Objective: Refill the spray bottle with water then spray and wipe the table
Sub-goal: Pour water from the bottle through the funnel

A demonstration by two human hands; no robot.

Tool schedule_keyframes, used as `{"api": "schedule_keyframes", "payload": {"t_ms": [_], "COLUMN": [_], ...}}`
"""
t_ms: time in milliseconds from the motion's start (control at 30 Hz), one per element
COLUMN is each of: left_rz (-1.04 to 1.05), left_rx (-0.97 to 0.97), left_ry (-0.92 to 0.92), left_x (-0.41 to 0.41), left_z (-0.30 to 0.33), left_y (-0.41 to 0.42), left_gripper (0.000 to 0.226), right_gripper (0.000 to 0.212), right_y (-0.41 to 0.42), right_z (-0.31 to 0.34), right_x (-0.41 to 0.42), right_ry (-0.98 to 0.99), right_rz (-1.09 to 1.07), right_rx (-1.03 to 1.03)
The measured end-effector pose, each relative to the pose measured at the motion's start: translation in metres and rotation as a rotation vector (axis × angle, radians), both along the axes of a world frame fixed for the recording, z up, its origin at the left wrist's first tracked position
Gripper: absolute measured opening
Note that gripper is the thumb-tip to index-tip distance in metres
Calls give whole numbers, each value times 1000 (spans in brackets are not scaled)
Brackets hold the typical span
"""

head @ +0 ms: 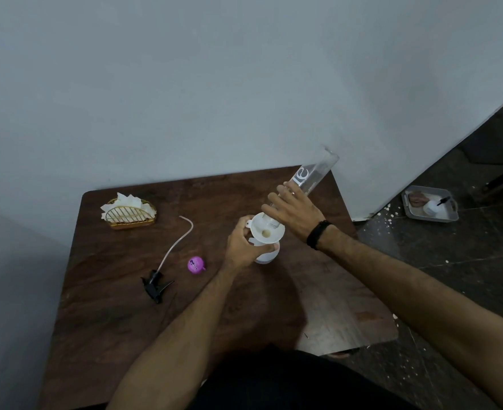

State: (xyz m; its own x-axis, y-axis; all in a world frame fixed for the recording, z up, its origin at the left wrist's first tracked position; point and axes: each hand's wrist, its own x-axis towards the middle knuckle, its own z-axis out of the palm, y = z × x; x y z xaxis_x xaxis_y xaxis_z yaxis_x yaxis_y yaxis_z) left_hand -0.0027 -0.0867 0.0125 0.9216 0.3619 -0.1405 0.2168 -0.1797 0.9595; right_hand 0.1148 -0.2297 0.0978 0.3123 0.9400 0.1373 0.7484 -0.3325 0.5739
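On the dark wooden table (126,306), my left hand (242,247) grips the white spray bottle (268,255), which stands upright with a white funnel (266,230) in its neck. My right hand (293,213) holds a clear water bottle (313,176) tipped steeply, mouth down in the funnel. The black spray head (155,287) with its long clear tube (179,236) lies on the table to the left, detached. A purple cap (196,265) sits between the spray head and the bottle.
A gold wire holder with white napkins (129,213) stands at the table's back left, against the wall. On the dark floor to the right lies a grey tray (430,204) holding a white bottle and other items.
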Motion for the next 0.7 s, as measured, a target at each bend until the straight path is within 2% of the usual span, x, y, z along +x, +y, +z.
{"api": "schedule_keyframes", "payload": {"t_ms": [167, 267, 367, 433, 533, 600, 700], "left_rz": [0, -5, 7, 1, -2, 36, 172], "left_rx": [-5, -8, -17, -27, -26, -2, 81], "left_ry": [-7, 2, 43, 73, 108, 142, 195], "left_x": [0, 0, -3, -6, -14, -23, -40], "left_z": [-1, -3, -6, -8, -12, -15, -15], "left_y": [0, 2, 5, 8, 16, 25, 43], "left_gripper": [83, 90, 108, 115, 108, 97, 78], "right_gripper": [24, 19, 15, 26, 57, 62, 59], "right_y": [3, 5, 7, 9, 14, 21, 43], "right_z": [-6, -7, -8, -7, 1, 14, 29], "right_x": [2, 2, 3, 5, 6, 7, 8], "right_ry": [42, 225, 439, 537, 658, 713, 766], "right_rz": [-13, -77, -158, -235, -309, -298, -208], "right_rx": [91, 182, 314, 371, 385, 431, 548]}}
